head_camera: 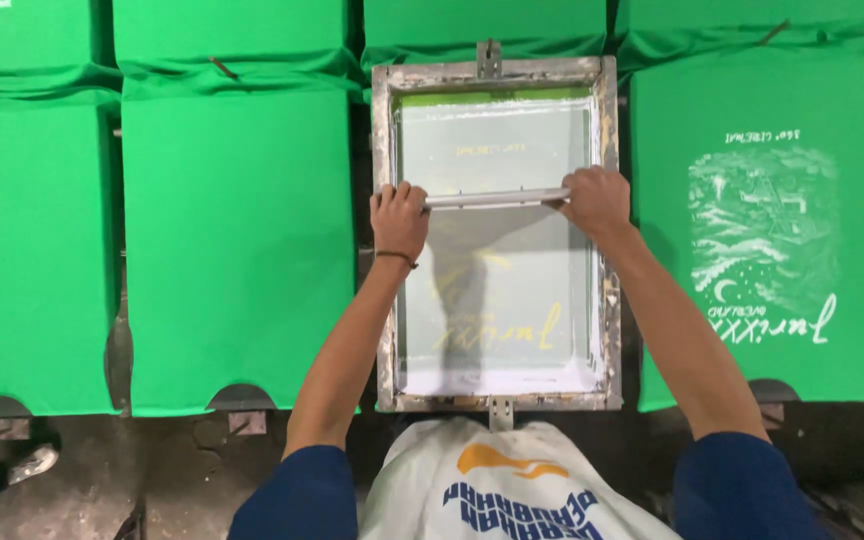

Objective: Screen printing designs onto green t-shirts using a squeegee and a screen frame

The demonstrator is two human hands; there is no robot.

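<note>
A metal-framed printing screen [384,300] lies flat over a green shirt straight ahead of me. A long grey squeegee [497,198] lies crosswise on the mesh, about a third of the way down from the far edge. My left hand [399,217] grips its left end and my right hand [595,199] grips its right end. White ink coats the mesh, with a pale band along the near edge. A faint yellowish design shows through the screen.
Green shirts are stretched on flat boards in a row: two plain ones [237,240] to the left, one with a white printed picture [764,240] to the right. More green cloth lies folded along the far side. Dark floor lies below.
</note>
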